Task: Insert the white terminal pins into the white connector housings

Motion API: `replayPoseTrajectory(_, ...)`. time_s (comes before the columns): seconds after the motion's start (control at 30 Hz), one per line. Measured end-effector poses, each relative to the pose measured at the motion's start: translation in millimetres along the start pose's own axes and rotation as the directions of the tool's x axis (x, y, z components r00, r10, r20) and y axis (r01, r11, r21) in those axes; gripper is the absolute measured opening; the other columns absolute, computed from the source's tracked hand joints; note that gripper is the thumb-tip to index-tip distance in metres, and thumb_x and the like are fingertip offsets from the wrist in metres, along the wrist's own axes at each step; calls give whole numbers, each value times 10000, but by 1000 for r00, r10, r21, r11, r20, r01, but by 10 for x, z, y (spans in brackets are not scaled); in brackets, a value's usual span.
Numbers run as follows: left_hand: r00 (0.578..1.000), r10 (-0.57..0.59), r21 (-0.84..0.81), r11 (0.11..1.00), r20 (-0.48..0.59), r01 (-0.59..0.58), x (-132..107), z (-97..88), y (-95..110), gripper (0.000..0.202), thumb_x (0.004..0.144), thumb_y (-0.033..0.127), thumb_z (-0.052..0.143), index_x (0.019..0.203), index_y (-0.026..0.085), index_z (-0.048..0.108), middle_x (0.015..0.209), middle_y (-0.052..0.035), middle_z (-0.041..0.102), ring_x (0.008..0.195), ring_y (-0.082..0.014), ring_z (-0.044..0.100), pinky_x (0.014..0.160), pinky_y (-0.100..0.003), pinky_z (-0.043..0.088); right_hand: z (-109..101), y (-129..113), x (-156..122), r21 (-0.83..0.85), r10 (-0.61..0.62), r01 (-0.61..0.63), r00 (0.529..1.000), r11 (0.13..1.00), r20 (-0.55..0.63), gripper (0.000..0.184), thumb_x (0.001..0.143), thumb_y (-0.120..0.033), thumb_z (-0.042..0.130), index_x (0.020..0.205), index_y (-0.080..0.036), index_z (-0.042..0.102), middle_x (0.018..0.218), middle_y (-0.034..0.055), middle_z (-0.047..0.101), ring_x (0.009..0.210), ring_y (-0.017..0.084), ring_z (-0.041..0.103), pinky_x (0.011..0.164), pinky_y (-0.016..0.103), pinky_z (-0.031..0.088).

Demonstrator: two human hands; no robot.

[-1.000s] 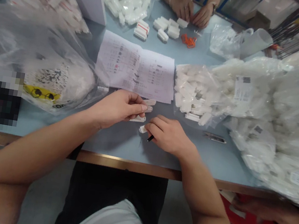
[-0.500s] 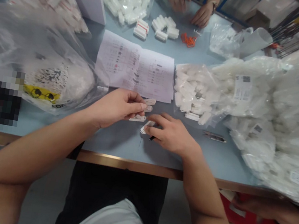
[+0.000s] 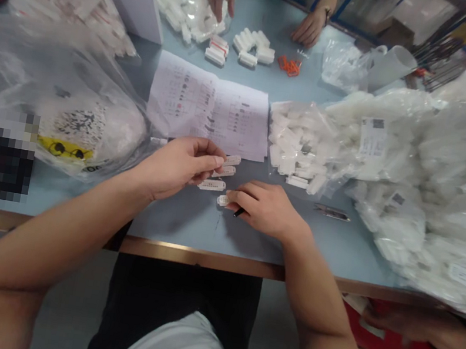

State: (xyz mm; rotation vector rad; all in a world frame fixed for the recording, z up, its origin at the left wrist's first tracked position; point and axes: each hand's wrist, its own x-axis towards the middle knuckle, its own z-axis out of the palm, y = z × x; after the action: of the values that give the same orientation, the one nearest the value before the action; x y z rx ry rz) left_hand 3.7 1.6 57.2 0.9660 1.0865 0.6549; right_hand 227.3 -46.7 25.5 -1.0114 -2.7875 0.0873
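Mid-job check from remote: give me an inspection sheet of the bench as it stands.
Surface: pale blue table.
Job's things: three white plastic tags by the left hand; a fourth white tag and a black pen under the right hand.
Clutter: printed sheet, clear bags of white parts, snips, orange clips.
Hands: left hand curled; right hand resting down; co-worker's hands opposite.
Cables: nothing seen.
Surroundings: blue-framed shelving.

You'll see smooth white plastic tags [image 3: 212,185] at six o'clock, a matt paper sheet [image 3: 207,113] at twelve, and glossy clear plastic bags [image 3: 451,175] at three.
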Motion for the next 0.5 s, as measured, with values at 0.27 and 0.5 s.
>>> replayPoseTrajectory(0.27, 998, 0, -173, 985, -60, -10, 17, 11, -20, 277, 707, -12, 507, 918, 103, 645, 853, -82, 679, 555, -72, 529, 441, -195, 361, -29, -33, 2, -38, -54, 54, 999, 998, 7, 116, 922, -169, 570, 921, -206, 680, 911, 29, 715, 799, 149, 560, 558, 282, 260)
replayPoseTrajectory(0.5, 1000, -11, -171, 985, -18, 7, 23, -6, -26, 181, 862, 26, 501, 968, 111, 620, 856, -102, 720, 556, -92, 602, 425, -189, 406, 49, -17, 29, 46, 45, -32, 946, 998, -320, 148, 971, -272, 574, 994, -199, 700, 922, 39, 724, 820, 140, 641, 651, 260, 439)
